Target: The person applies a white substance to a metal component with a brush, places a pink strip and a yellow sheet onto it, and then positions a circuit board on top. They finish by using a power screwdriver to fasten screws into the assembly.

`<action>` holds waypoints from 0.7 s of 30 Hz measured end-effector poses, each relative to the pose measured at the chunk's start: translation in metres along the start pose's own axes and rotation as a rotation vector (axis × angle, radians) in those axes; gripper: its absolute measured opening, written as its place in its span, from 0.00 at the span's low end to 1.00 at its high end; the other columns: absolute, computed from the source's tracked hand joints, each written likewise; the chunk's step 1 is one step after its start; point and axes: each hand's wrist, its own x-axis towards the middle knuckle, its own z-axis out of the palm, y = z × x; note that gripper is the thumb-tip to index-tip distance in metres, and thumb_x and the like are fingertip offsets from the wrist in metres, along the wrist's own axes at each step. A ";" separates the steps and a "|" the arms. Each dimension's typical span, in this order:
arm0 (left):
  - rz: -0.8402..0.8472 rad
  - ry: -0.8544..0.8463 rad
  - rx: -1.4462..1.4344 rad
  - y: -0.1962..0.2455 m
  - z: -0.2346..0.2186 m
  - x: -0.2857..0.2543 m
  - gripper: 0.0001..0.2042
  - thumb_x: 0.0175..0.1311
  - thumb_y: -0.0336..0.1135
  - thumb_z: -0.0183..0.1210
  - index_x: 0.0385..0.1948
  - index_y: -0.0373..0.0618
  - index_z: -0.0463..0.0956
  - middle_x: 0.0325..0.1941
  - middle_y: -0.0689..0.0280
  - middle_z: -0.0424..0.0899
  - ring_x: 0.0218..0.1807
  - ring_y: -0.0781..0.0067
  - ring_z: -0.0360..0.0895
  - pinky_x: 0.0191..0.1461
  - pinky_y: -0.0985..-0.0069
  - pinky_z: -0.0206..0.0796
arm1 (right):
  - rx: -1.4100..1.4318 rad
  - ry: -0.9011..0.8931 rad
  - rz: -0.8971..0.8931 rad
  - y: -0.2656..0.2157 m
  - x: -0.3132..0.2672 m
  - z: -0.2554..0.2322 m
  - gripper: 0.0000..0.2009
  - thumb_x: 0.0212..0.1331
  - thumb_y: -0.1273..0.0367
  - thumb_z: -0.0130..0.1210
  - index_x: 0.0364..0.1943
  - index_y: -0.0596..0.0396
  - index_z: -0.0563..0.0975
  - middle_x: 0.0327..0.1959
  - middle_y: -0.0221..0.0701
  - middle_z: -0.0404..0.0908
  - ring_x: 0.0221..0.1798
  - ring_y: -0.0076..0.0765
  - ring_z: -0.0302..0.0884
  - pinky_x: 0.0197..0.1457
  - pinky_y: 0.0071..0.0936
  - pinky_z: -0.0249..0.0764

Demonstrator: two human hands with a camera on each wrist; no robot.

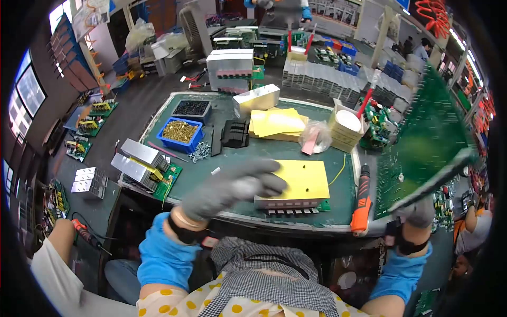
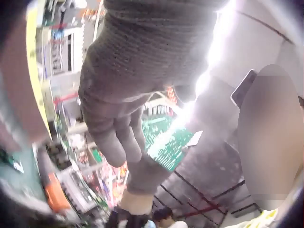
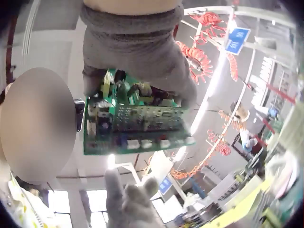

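Observation:
The right hand (image 1: 417, 212), in a grey glove, grips a large green circuit board (image 1: 422, 142) by its lower edge and holds it raised and tilted at the right. In the right wrist view the board's component side (image 3: 147, 118) shows beneath the gloved hand (image 3: 137, 57). The left hand (image 1: 227, 190), also gloved, is over the bench with fingers extended, beside a yellow sheet (image 1: 301, 177) on a block with a row of metal tabs. Nothing shows in its fingers (image 2: 116, 147) in the left wrist view.
An orange screwdriver (image 1: 362, 203) lies on the bench's right edge. Behind are a blue bin of screws (image 1: 180, 132), a black tray (image 1: 191, 109), yellow sheets (image 1: 277, 122) and a white-topped box (image 1: 346, 127). Silver heatsinks (image 1: 140, 161) sit at left; another person's knee (image 1: 62, 232) is beside the bench.

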 end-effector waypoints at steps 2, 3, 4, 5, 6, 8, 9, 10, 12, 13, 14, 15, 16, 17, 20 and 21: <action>0.046 0.254 0.074 0.002 -0.029 -0.012 0.43 0.62 0.60 0.63 0.67 0.31 0.61 0.59 0.50 0.79 0.61 0.57 0.78 0.67 0.61 0.68 | -0.368 -0.198 0.023 -0.010 0.041 0.005 0.55 0.33 0.59 0.74 0.71 0.62 0.59 0.65 0.47 0.67 0.67 0.51 0.67 0.70 0.41 0.65; 0.056 0.303 0.102 -0.002 -0.043 -0.015 0.46 0.59 0.61 0.65 0.68 0.32 0.59 0.62 0.50 0.77 0.64 0.58 0.75 0.69 0.61 0.66 | -0.524 -0.321 0.003 -0.008 0.057 0.013 0.55 0.31 0.62 0.76 0.71 0.62 0.59 0.64 0.47 0.68 0.67 0.51 0.67 0.70 0.40 0.65; 0.066 0.352 0.130 -0.007 -0.053 -0.015 0.49 0.55 0.62 0.68 0.69 0.32 0.58 0.66 0.50 0.74 0.66 0.58 0.73 0.70 0.60 0.64 | -0.643 -0.431 -0.024 -0.005 0.071 0.020 0.56 0.30 0.64 0.77 0.70 0.63 0.59 0.63 0.47 0.68 0.66 0.51 0.68 0.69 0.40 0.65; 0.065 0.358 0.233 -0.009 -0.055 -0.013 0.51 0.52 0.63 0.69 0.69 0.32 0.57 0.68 0.50 0.71 0.68 0.57 0.71 0.72 0.59 0.62 | -0.774 -0.553 -0.095 0.002 0.080 0.024 0.55 0.29 0.65 0.75 0.71 0.63 0.58 0.63 0.48 0.68 0.67 0.53 0.67 0.72 0.42 0.62; 0.065 0.360 0.337 -0.008 -0.053 -0.008 0.53 0.50 0.63 0.71 0.70 0.33 0.57 0.70 0.50 0.69 0.70 0.55 0.68 0.73 0.58 0.60 | -0.850 -0.627 -0.110 0.010 0.084 0.033 0.54 0.28 0.64 0.74 0.69 0.63 0.60 0.60 0.49 0.69 0.64 0.57 0.67 0.70 0.44 0.62; 0.120 0.299 0.576 -0.006 -0.048 0.004 0.54 0.47 0.63 0.72 0.69 0.33 0.57 0.72 0.49 0.65 0.73 0.51 0.64 0.74 0.56 0.57 | -0.916 -0.782 -0.063 0.012 0.094 0.053 0.52 0.29 0.62 0.73 0.67 0.63 0.62 0.56 0.49 0.69 0.60 0.58 0.68 0.67 0.46 0.64; 0.173 0.233 0.712 -0.005 -0.046 0.010 0.54 0.47 0.62 0.73 0.69 0.33 0.57 0.73 0.47 0.63 0.74 0.48 0.61 0.75 0.56 0.55 | -0.919 -0.797 -0.154 0.022 0.096 0.060 0.50 0.29 0.62 0.72 0.65 0.64 0.63 0.53 0.48 0.70 0.57 0.57 0.69 0.65 0.46 0.65; 0.226 0.163 0.845 -0.005 -0.043 0.016 0.53 0.46 0.61 0.73 0.69 0.33 0.57 0.74 0.46 0.61 0.75 0.44 0.59 0.76 0.55 0.54 | -0.865 -0.838 -0.100 0.028 0.100 0.066 0.50 0.29 0.62 0.72 0.65 0.64 0.63 0.54 0.48 0.70 0.58 0.57 0.68 0.66 0.47 0.64; 0.205 0.075 1.082 -0.002 -0.035 0.030 0.55 0.44 0.65 0.72 0.68 0.32 0.57 0.73 0.44 0.61 0.75 0.40 0.57 0.76 0.53 0.51 | -0.847 -0.886 -0.087 0.036 0.104 0.075 0.50 0.29 0.61 0.72 0.65 0.65 0.63 0.54 0.48 0.70 0.58 0.58 0.68 0.67 0.48 0.63; 0.193 0.024 1.200 -0.002 -0.033 0.035 0.57 0.43 0.67 0.72 0.68 0.31 0.57 0.73 0.43 0.61 0.75 0.38 0.56 0.77 0.52 0.50 | -0.843 -0.893 -0.086 0.040 0.105 0.077 0.50 0.29 0.61 0.72 0.65 0.65 0.63 0.54 0.49 0.70 0.59 0.57 0.68 0.67 0.48 0.63; 0.166 0.000 1.235 -0.006 -0.033 0.040 0.57 0.43 0.68 0.71 0.68 0.31 0.57 0.73 0.43 0.61 0.75 0.37 0.56 0.77 0.52 0.49 | -0.840 -0.900 -0.086 0.043 0.106 0.079 0.51 0.28 0.61 0.72 0.65 0.65 0.63 0.54 0.49 0.70 0.59 0.57 0.68 0.68 0.48 0.63; 0.141 -0.023 1.270 -0.010 -0.033 0.043 0.57 0.44 0.68 0.70 0.68 0.30 0.57 0.73 0.42 0.60 0.75 0.36 0.55 0.77 0.51 0.49 | -0.837 -0.907 -0.087 0.046 0.106 0.080 0.51 0.28 0.61 0.72 0.65 0.65 0.63 0.54 0.49 0.70 0.59 0.57 0.68 0.68 0.48 0.63; 0.116 -0.046 1.306 -0.014 -0.033 0.046 0.57 0.44 0.69 0.70 0.67 0.30 0.57 0.72 0.41 0.60 0.75 0.35 0.54 0.77 0.51 0.49 | -0.837 -0.910 -0.079 0.049 0.107 0.081 0.51 0.28 0.61 0.72 0.65 0.66 0.63 0.54 0.49 0.70 0.59 0.57 0.68 0.68 0.47 0.62; 0.129 -0.044 1.327 -0.021 -0.035 0.048 0.55 0.45 0.69 0.68 0.66 0.28 0.59 0.70 0.40 0.62 0.74 0.35 0.56 0.76 0.50 0.51 | -0.837 -0.914 -0.073 0.052 0.106 0.082 0.51 0.28 0.61 0.72 0.65 0.66 0.63 0.55 0.49 0.70 0.60 0.57 0.68 0.69 0.47 0.62; 0.146 -0.056 1.333 -0.032 -0.039 0.054 0.54 0.45 0.69 0.68 0.64 0.28 0.60 0.69 0.40 0.64 0.72 0.36 0.60 0.74 0.50 0.54 | -0.822 -0.927 -0.054 0.058 0.108 0.082 0.51 0.28 0.61 0.73 0.65 0.66 0.64 0.55 0.49 0.71 0.60 0.57 0.68 0.70 0.47 0.62; 0.147 -0.053 1.337 -0.035 -0.040 0.055 0.53 0.45 0.69 0.68 0.63 0.28 0.61 0.68 0.40 0.64 0.71 0.36 0.61 0.73 0.50 0.54 | -0.813 -0.932 -0.048 0.060 0.108 0.082 0.51 0.28 0.61 0.73 0.65 0.66 0.64 0.55 0.49 0.71 0.61 0.57 0.68 0.70 0.47 0.61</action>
